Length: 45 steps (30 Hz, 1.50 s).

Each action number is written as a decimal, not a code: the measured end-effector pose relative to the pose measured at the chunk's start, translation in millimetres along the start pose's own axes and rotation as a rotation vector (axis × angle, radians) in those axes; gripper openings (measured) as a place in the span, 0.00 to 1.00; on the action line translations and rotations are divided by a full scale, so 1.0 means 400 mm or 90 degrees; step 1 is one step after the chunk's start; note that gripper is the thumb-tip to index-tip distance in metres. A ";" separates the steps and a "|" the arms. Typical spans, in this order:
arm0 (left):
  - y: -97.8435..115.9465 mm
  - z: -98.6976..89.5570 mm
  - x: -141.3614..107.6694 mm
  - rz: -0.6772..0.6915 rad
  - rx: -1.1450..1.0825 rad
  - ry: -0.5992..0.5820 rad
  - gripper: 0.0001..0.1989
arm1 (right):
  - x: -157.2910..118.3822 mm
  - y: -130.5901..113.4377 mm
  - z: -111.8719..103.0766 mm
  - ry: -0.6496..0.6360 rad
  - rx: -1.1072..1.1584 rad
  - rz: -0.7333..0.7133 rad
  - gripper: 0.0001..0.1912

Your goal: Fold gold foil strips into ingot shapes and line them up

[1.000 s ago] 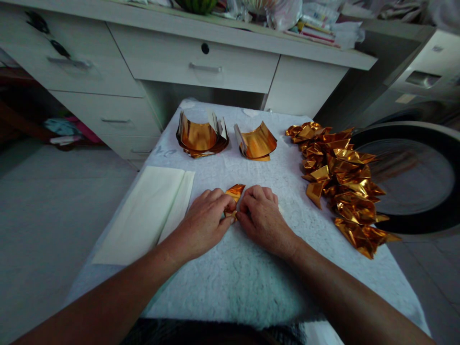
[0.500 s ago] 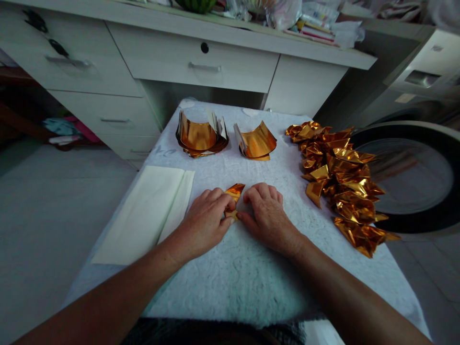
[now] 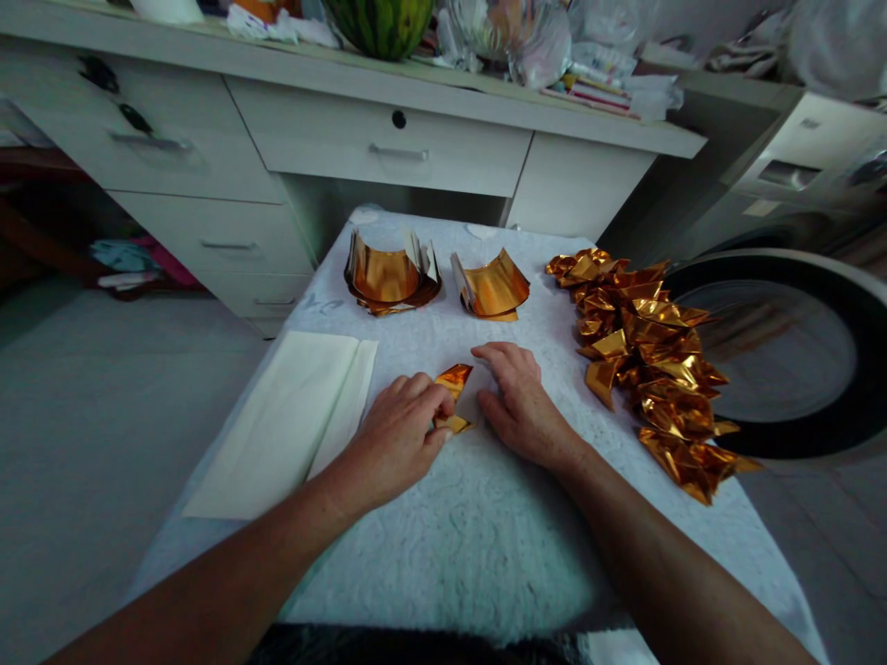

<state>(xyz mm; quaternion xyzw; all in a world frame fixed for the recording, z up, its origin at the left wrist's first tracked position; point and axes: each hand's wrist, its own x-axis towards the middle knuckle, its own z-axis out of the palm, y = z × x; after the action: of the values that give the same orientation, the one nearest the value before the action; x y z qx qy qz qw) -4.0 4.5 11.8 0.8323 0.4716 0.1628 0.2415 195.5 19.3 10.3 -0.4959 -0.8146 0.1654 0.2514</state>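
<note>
Napkin [image 3: 277, 420] laid flat at far left of cloth [image 3: 457, 545]. Left hand [image 3: 394, 439] fingers pinched on foil [image 3: 454, 392], piece held at cloth centre, long axis tilted up-right. Right hand [image 3: 519, 397] just right of foil, fingers spread flat, nothing gripped. Foil pile [image 3: 651, 356] heaped far right

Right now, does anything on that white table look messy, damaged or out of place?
Nothing looks spilled or damaged. The folded gold pieces lie in a loose heap along the right side, some close to the table edge. Two stacks of gold foil sheets curl upward. The left hand pinches a folded gold piece.
</note>
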 end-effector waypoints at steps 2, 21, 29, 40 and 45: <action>-0.001 0.000 0.000 0.006 -0.006 0.002 0.03 | 0.009 -0.003 0.007 -0.026 -0.002 -0.008 0.26; -0.025 -0.015 -0.009 0.000 -0.050 0.043 0.06 | 0.016 -0.002 0.016 -0.032 -0.044 0.096 0.02; -0.022 -0.021 -0.008 -0.008 -0.095 0.034 0.09 | 0.014 -0.019 0.007 -0.030 0.027 0.101 0.06; -0.016 -0.043 0.002 -0.052 -0.225 0.039 0.05 | 0.003 -0.011 -0.008 0.011 0.249 0.140 0.03; -0.020 -0.041 0.009 -0.049 -0.234 0.132 0.08 | -0.001 -0.009 -0.012 -0.020 0.265 0.130 0.06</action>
<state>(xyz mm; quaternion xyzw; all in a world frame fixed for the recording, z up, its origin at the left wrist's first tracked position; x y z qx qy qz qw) -16.1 15.0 21.3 0.7343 0.4878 0.3217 0.3454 195.6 17.2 15.9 -0.5105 -0.7123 0.3623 0.3173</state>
